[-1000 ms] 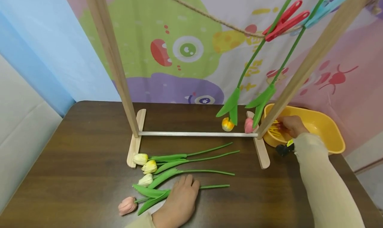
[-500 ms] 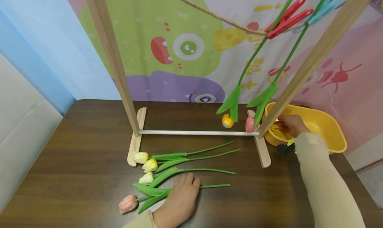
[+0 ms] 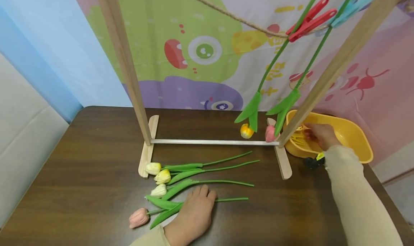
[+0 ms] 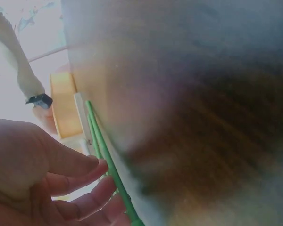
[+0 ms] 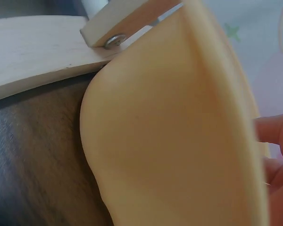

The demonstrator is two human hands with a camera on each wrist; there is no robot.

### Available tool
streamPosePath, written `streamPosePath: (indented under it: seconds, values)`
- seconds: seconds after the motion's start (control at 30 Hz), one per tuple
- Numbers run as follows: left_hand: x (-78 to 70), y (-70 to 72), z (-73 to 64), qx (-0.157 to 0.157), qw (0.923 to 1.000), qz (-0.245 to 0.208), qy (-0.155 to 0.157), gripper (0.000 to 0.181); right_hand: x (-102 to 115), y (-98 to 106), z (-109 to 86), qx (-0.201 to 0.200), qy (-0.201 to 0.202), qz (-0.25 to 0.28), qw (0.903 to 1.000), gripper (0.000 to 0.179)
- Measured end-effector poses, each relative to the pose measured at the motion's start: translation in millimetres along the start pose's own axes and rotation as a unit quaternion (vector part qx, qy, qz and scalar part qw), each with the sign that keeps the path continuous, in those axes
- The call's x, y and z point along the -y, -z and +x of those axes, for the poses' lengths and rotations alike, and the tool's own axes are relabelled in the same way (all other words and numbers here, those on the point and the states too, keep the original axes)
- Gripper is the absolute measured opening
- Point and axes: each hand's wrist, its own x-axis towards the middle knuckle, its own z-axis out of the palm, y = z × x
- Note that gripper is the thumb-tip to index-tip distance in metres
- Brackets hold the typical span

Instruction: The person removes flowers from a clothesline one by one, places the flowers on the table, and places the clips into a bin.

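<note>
My left hand (image 3: 195,212) rests on the green stem of a pink tulip (image 3: 139,217) on the table. In the left wrist view its loosely bent fingers (image 4: 96,195) lie against the green stem (image 4: 104,146). Three pale yellow and white tulips, one of them a yellow tulip (image 3: 163,176), lie just beyond. My right hand (image 3: 323,135) reaches into a yellow basin (image 3: 357,140), fingertips at yellow clothespins (image 3: 298,140). Whether it pinches one cannot be made out; in the right wrist view the basin's wall (image 5: 155,117) hides all but parts of the fingers.
A wooden frame (image 3: 124,59) with a white crossbar (image 3: 210,142) stands across the table. From its rope (image 3: 226,13), a red clothespin (image 3: 310,20) and a blue clothespin (image 3: 357,7) hold an orange tulip (image 3: 247,131) and a pink tulip (image 3: 271,134) upside down.
The right hand has shifted slightly to the right inside the basin, uncovering more of the yellow clothespins by its fingertips. The left hand stays on the pink tulip's stem.
</note>
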Motion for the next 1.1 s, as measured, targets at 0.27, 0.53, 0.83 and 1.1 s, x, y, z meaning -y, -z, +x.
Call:
streamPosePath:
  seconds: [0.27, 0.53, 0.83, 1.1]
  values:
    - [0.7, 8.4, 1.9, 0.003, 0.9998, -0.018, 0.002, 0.012, 7.2, 11.2, -33.9, -0.014, 0.104, -0.114, 0.9879, 0.055]
    - [3.3, 22.5, 3.1, -0.035, 0.9984, -0.044, 0.011, 0.004, 14.9, 7.1, -89.1, -0.006, 0.178, -0.205, 0.9624, 0.06]
    - [7.4, 34.4, 9.4, -0.088, 0.9943, -0.054, 0.025, 0.005, 6.7, -16.9, -134.8, 0.008, 0.219, -0.231, 0.948, 0.054]
    - [6.1, 45.7, 17.3, -0.12, 0.989, -0.083, 0.025, 0.006, 1.2, -36.4, -160.3, 0.027, 0.249, -0.23, 0.9404, 0.041]
